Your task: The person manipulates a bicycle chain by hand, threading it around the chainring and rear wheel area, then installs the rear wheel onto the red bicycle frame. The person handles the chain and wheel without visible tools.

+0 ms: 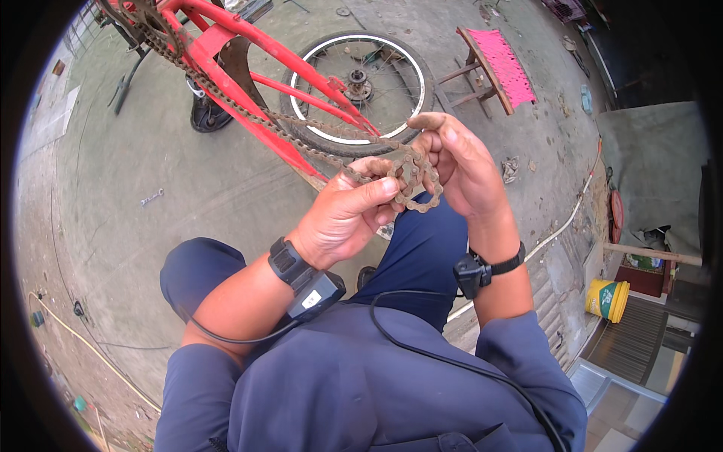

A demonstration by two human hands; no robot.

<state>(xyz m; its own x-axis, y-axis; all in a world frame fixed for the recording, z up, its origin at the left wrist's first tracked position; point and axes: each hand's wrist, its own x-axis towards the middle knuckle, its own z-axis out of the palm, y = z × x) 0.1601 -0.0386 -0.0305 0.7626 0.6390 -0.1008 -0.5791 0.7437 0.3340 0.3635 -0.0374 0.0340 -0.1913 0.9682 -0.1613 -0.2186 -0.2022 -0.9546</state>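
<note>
A rusty bicycle chain (413, 202) hangs looped in front of me, its two runs stretching up along the red bicycle frame (248, 113) toward the upper left. My left hand (348, 211) is closed on the chain, thumb pressed over the links. Just to its right, my right hand (463, 162) touches the far side of the loop; its forefinger sticks out and the other fingers curl by the links. Whether those fingers pinch a link is partly hidden. Dirt darkens the fingertips.
Beyond the frame a wheel (358, 90) lies flat on the concrete. A stool with a pink woven seat (498, 69) stands at the upper right. A wrench (152, 197) lies at left, a yellow bucket (607, 300) at right. Cables run from my wrist devices.
</note>
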